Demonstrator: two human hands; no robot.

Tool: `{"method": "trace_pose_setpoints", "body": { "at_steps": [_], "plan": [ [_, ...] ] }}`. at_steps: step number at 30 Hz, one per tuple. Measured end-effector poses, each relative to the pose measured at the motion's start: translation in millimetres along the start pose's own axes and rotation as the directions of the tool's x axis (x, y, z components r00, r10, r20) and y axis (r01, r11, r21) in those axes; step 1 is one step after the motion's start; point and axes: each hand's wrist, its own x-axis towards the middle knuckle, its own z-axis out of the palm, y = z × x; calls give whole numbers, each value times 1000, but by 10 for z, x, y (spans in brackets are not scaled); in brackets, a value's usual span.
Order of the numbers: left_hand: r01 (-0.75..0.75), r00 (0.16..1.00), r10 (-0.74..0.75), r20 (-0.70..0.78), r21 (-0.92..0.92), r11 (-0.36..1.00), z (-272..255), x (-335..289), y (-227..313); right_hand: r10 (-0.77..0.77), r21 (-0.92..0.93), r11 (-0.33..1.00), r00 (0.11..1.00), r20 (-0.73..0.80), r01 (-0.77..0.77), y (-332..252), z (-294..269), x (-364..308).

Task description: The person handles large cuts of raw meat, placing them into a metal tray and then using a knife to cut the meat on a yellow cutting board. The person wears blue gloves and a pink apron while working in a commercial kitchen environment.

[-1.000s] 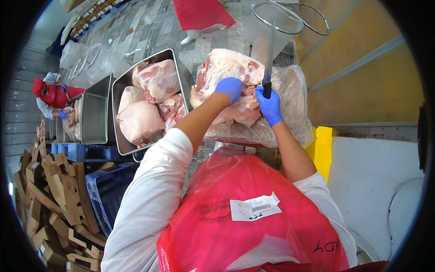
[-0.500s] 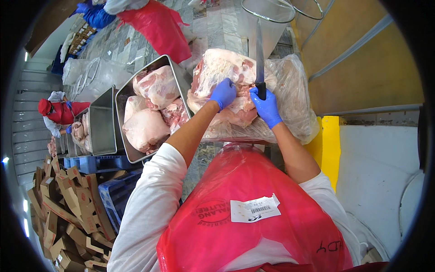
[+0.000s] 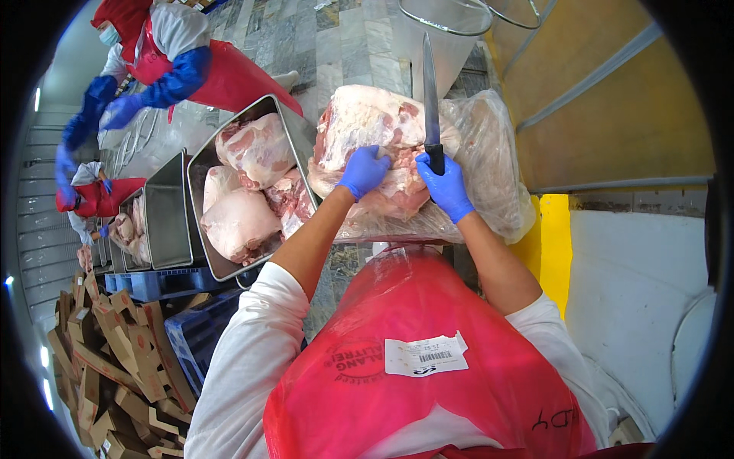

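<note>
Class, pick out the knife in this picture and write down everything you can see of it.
The knife has a long, slim, grey blade that looks like metal and narrows to a point, and a black handle. The right hand, gloved in blue, grips the handle and hides part of it. The tip points away from the wearer, toward the picture's top. The lower blade overlaps the meat in view; whether they touch cannot be told.

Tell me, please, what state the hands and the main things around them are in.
Meat: raw
Knife: unsheathed, held
Left hand: curled against the meat
Right hand: closed around the knife
Plastic: crumpled
Tub: open, holding other cuts
Cardboard: piled loosely
Apron: worn, label attached
</note>
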Motion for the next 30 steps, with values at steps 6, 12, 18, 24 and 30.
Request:
{"method": "trace_pose_setpoints", "body": {
  "at_steps": [6, 12, 18, 24, 30],
  "plan": [
    [-154, 974, 49, 221, 490, 858, -266, 89, 280, 37, -223, 974, 999, -15, -39, 199, -220, -75],
    [-36, 974, -92, 206, 542, 839, -481, -95, -85, 163, -489, 851, 982, -98, -190, 786, -1114, -886],
    [227, 964, -207, 169, -104, 968, -369, -74, -735, 180, -388, 891, 969, -170, -234, 639, -1215, -1138],
    [320, 947, -303, 109, -417, 851, -351, -280, -631, 77, -5, 997, 992, 99, -77, -453, 13, -498],
    [358, 903, -424, -72, -422, 833, -376, -516, -828, -22, -352, 930, 969, 247, 111, -381, 582, -150]
  ]
}}
